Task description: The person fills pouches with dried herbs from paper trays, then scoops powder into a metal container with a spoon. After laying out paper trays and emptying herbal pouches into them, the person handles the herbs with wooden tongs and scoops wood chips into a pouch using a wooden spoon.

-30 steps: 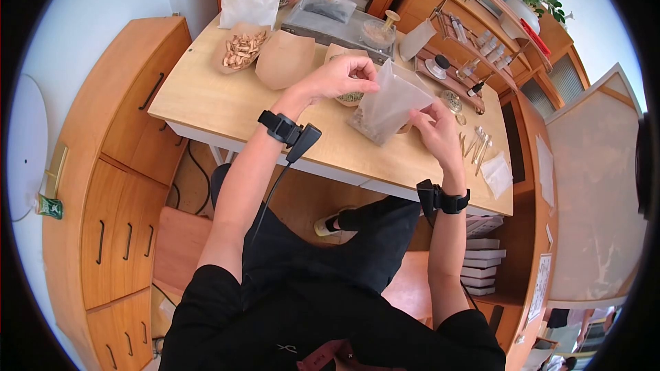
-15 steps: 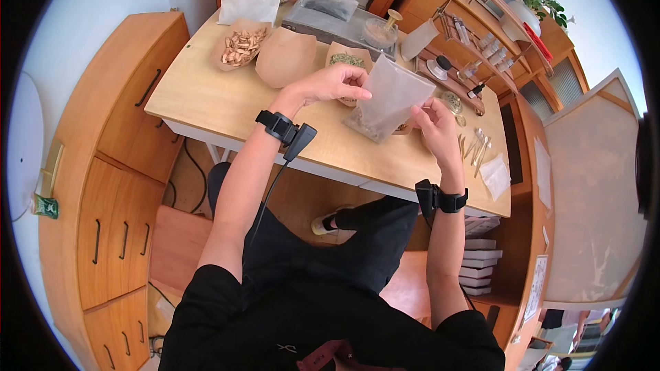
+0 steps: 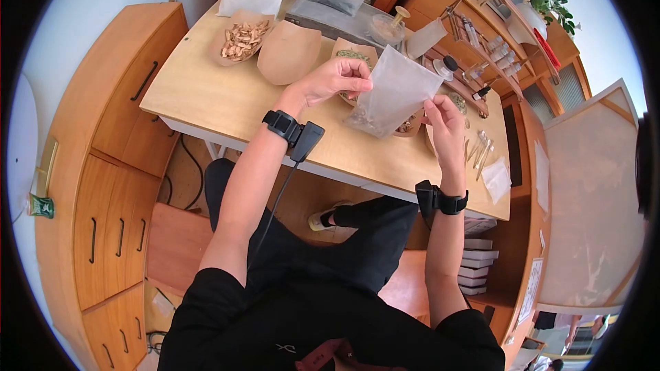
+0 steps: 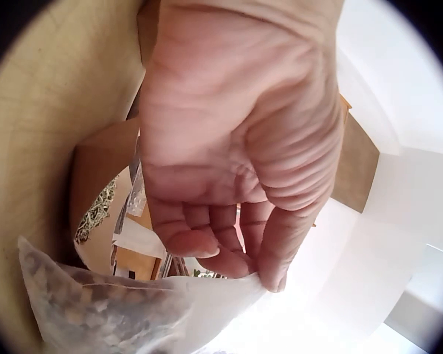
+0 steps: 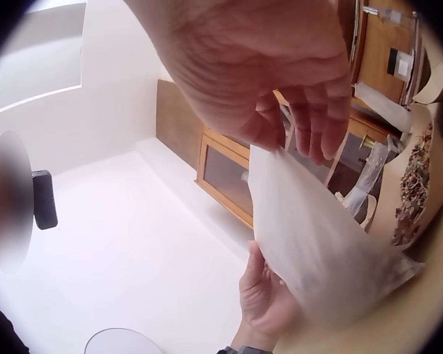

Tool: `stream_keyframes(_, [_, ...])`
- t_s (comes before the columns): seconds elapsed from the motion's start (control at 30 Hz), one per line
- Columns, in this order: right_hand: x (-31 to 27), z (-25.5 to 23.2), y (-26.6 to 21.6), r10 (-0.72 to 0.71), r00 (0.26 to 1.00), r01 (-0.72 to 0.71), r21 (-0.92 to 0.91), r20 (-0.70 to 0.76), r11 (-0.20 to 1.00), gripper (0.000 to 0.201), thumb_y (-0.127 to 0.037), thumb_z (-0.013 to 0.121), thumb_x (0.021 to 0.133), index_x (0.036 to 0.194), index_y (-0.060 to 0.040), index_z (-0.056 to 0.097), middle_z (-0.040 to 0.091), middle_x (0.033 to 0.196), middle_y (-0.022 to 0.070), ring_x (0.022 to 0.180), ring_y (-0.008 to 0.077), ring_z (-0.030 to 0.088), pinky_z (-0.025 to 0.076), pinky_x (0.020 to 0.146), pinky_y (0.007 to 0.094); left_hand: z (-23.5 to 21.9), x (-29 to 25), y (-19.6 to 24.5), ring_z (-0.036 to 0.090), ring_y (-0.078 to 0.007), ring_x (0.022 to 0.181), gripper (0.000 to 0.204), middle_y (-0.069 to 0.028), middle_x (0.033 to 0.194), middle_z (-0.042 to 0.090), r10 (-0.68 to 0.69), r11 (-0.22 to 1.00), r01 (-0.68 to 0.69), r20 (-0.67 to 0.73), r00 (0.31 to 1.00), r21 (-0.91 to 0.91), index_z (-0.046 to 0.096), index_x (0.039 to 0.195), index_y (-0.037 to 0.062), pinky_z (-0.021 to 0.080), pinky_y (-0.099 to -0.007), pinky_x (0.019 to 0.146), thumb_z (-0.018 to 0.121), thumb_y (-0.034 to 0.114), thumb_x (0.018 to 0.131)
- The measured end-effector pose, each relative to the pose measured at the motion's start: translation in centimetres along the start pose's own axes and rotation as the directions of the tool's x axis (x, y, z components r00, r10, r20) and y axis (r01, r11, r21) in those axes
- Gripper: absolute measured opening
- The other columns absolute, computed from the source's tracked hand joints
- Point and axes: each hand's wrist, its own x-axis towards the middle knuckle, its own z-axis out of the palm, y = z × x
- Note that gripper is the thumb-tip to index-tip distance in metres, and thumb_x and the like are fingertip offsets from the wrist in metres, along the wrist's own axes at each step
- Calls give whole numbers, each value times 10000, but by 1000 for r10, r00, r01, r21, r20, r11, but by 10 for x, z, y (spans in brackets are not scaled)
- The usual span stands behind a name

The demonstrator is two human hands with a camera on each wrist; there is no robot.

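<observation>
A translucent pouch (image 3: 399, 89) with small brownish chunks in its lower end hangs tilted over the front of the table. My left hand (image 3: 333, 82) pinches its left edge between thumb and fingertips. At the upper right corner, the thumb and fingers of my right hand (image 3: 445, 127) pinch the film. In the left wrist view the chunks (image 4: 111, 310) show through the pouch. Close behind it stands a brown paper tray of dried green herb (image 3: 353, 53). Another paper tray, holding reddish-brown dried bits (image 5: 412, 184), sits just beyond the pouch in the right wrist view.
Further left are a paper tray of brown dried slices (image 3: 244, 40) and a plain paper tray (image 3: 289, 55). A grey case (image 3: 309, 20) lies at the back. To the right are small metal tools (image 3: 481, 148), a white packet (image 3: 496, 180) and a wooden rack (image 3: 502, 58) with small bottles.
The pouch's right corner has risen and moved outward with my right hand, so the film spreads wider. My left hand keeps its pinch. The green herb shows more now.
</observation>
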Motion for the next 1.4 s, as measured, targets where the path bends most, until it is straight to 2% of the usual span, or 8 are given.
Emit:
stream_keyframes(0.13, [-1, 5, 1, -25, 999, 25, 17, -21, 1000, 161, -131, 596, 962, 1018, 15, 636, 659, 915, 20, 768, 62, 595, 511, 696, 226, 2, -6, 4, 476, -23, 583, 153, 48, 745, 563, -60, 998, 62, 49, 997, -21, 600, 830, 99, 356, -167, 509, 735, 166, 856])
stream_keyframes(0.2, [0, 5, 2, -165, 986, 165, -83, 16, 983, 133, -107, 600, 955, 1002, 10, 642, 658, 910, 18, 767, 63, 595, 510, 699, 223, 3, -7, 5, 457, -13, 563, 152, 52, 734, 549, -49, 997, 51, 36, 998, -54, 594, 838, 98, 327, -163, 480, 733, 160, 855])
stream_keyframes(0.3, [0, 8, 0, -84, 996, 85, 48, -26, 995, 123, -92, 605, 947, 987, 17, 645, 653, 915, 22, 761, 70, 596, 508, 695, 224, 1, -9, 5, 427, -1, 533, 155, 59, 715, 522, -43, 995, 45, 16, 999, -85, 582, 848, 98, 287, -158, 443, 727, 151, 854])
stream_keyframes(0.37, [-3, 7, -4, -95, 995, 95, 17, -32, 995, 126, -91, 605, 945, 982, 23, 645, 650, 914, 23, 757, 70, 596, 507, 693, 224, 1, -7, 5, 415, 1, 523, 157, 63, 706, 508, -49, 995, 51, 26, 998, -86, 575, 850, 99, 276, -158, 435, 724, 148, 856])
stream_keyframes(0.57, [-1, 8, 4, -33, 999, 33, 29, -6, 999, 139, -96, 609, 943, 976, 34, 647, 631, 923, 20, 771, 66, 592, 515, 685, 224, -2, -8, 2, 442, -11, 568, 147, 63, 731, 523, -41, 986, 53, 79, 996, -159, 575, 878, 110, 303, -168, 467, 716, 149, 865])
stream_keyframes(0.93, [-2, 9, 6, 13, 999, -11, 67, -30, 998, 146, -125, 620, 942, 971, 17, 636, 620, 884, 10, 756, 67, 584, 506, 668, 222, -1, -7, 1, 442, -12, 640, 153, 80, 761, 523, -51, 997, 51, 5, 999, -50, 593, 868, 125, 345, -178, 555, 732, 189, 859])
stream_keyframes(1.27, [-1, 13, 6, 45, 997, -39, 100, -57, 994, 147, -154, 634, 943, 917, -10, 624, 619, 821, -3, 697, 60, 568, 470, 646, 206, -1, -8, 0, 463, -26, 646, 138, 78, 728, 515, 32, 997, -35, -53, 998, -71, 594, 822, 136, 375, -192, 583, 713, 187, 869])
stream_keyframes(1.4, [-1, 16, 6, 35, 997, -26, 128, -68, 991, 134, -147, 646, 939, 897, -22, 624, 619, 791, -17, 693, 47, 561, 462, 642, 197, -3, -9, -2, 488, -38, 706, 132, 76, 771, 538, 55, 991, -63, -71, 996, -117, 598, 825, 136, 406, -200, 656, 714, 183, 868])
